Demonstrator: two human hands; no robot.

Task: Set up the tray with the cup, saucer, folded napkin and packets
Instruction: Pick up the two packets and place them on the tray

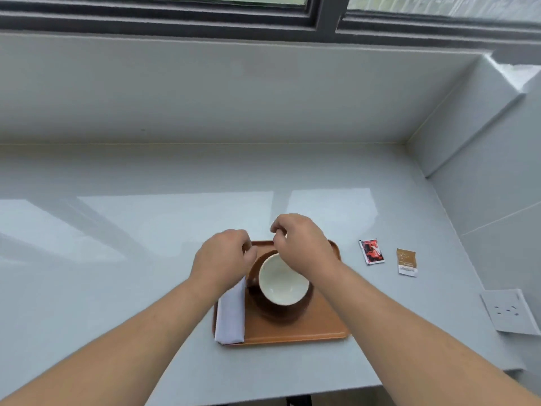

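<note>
Tray [322, 323] near counter [117, 230] front edge, both hands' fingers [248, 244] curled, empty; packets [371, 252] w/ open room right.

Pale grey glossy surface [117, 235] reflects daylight. Matching grey wall [205, 92] behind, dark-framed window [322, 16] above. White wall socket [508, 312] on the right wall.

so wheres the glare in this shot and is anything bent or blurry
Head view: pale window reflections glare across the glossy counter behind the hands. Wide-angle distortion bows the window frame and splays the forearms at the bottom corners. The tray, cup and two packets are fairly sharp, though the packet print is unreadable; shadows are soft.
</note>
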